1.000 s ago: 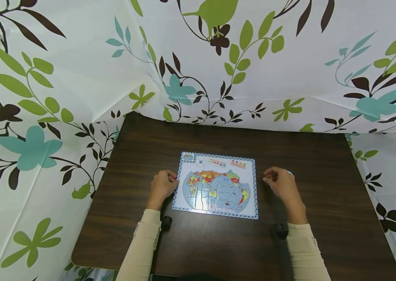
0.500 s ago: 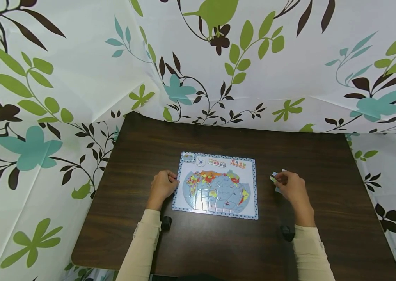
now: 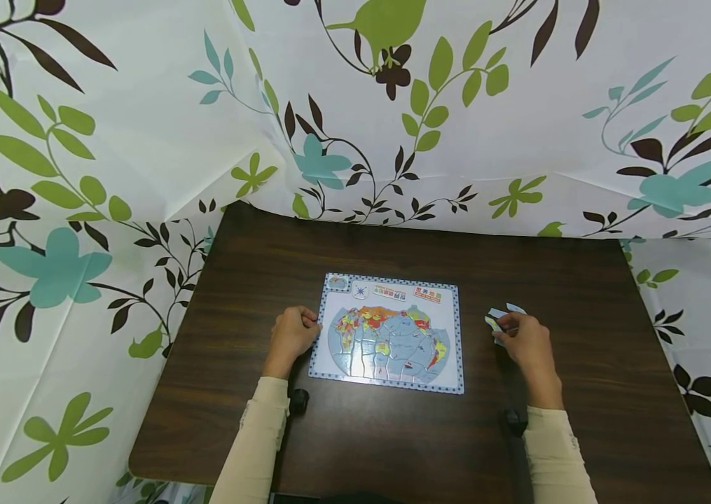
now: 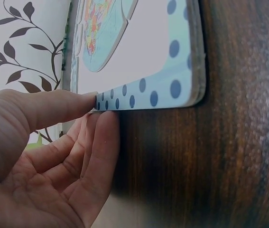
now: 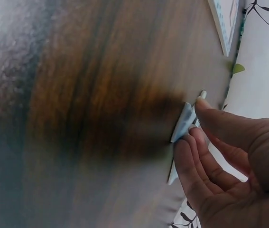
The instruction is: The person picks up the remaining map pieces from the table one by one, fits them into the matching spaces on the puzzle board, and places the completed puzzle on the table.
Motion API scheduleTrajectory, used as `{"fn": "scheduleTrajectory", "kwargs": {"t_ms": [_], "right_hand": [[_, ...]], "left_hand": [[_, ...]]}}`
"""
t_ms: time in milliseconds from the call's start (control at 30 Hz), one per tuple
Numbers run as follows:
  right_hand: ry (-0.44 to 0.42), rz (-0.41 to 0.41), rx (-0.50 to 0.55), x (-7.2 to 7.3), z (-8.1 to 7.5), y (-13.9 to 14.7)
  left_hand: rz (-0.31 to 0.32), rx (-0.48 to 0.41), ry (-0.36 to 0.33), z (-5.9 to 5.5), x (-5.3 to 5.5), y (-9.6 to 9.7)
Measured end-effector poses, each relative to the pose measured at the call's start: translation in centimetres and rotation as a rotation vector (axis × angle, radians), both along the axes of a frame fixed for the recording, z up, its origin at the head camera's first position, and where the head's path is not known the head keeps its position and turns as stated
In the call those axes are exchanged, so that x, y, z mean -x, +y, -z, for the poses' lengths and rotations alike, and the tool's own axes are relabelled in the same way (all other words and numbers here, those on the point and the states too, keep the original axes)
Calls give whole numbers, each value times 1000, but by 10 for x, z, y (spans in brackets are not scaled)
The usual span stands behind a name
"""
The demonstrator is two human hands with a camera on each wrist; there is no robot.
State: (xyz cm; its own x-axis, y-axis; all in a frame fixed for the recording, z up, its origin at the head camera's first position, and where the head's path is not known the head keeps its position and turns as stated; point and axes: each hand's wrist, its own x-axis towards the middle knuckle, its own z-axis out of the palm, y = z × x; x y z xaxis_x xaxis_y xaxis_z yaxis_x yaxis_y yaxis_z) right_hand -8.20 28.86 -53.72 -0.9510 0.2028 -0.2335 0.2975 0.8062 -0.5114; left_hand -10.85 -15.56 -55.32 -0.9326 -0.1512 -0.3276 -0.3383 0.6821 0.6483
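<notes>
A jigsaw puzzle board (image 3: 387, 385) with a world map and a dotted blue border lies flat on the table. My left hand (image 3: 294, 332) pinches its left edge; in the left wrist view the thumb lies on the dotted border, with the fingers curled at the edge below. To the right of the board, my right hand (image 3: 525, 341) is over a small group of loose puzzle pieces (image 3: 493, 323). In the right wrist view its thumb and fingers pinch a puzzle piece (image 5: 183, 121), and other pieces are partly hidden by the hand.
The dark wooden table (image 3: 393, 448) extends around the board. A white curtain (image 3: 355, 105) with leaf and flower prints hangs behind the table and along its sides.
My right hand has moved slightly right, away from the board, and the loose puzzle pieces now show beside its fingers. The left hand and board have stayed in place.
</notes>
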Motion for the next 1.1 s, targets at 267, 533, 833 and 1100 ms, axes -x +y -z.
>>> {"fn": "scheduleTrajectory", "kwargs": {"t_ms": [267, 533, 833, 1100], "right_hand": [[42, 26, -25, 0, 5, -1], [16, 41, -15, 2, 7, -2], [-26, 33, -14, 4, 4, -4], [-89, 8, -2, 5, -1, -5]], "left_hand": [[-9, 3, 10, 1, -1, 0], [-2, -3, 12, 1, 0, 0], [-1, -9, 13, 1, -1, 0], [3, -12, 16, 0, -1, 0]]}}
